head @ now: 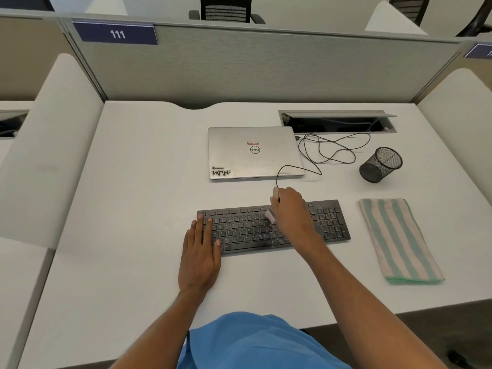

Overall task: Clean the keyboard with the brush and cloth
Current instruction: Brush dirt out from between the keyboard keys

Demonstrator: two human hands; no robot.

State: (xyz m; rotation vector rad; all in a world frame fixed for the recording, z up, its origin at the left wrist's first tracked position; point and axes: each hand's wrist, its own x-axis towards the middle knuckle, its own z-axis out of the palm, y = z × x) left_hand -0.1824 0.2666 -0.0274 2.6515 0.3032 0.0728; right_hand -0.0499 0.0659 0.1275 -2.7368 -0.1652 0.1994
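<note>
Brushing is the step in hand. The right hand point(290, 209) is closed round the brush point(270, 216), fingers curled over the handle, with the pale bristles pointed down onto the upper key rows near the middle of the keyboard point(245, 227). Gripping from above keeps the bristles steep, which suits working into the gaps between keys. The left hand point(201, 251) lies flat on the left end of the keyboard, fingers straight and slightly spread; it holds nothing. Its likely purpose is to pin the keyboard to the tabletop point(133, 209) so that brush strokes do not slide it.

The keyboard lies square to the person, toward the front of the tabletop. Pale specks show on the number pad at its right end, so that section appears not yet cleaned. The cloth point(399, 239) lies folded to the right of the keyboard, apart from it, within reach of the right hand for the wiping step. A closed laptop point(253, 151) lies behind the keyboard. A loose cable point(327, 150) runs from the laptop's side toward the keyboard's rear edge, near the right hand. A mesh cup point(380, 164) sits beyond the cloth, clear of the work.
</note>
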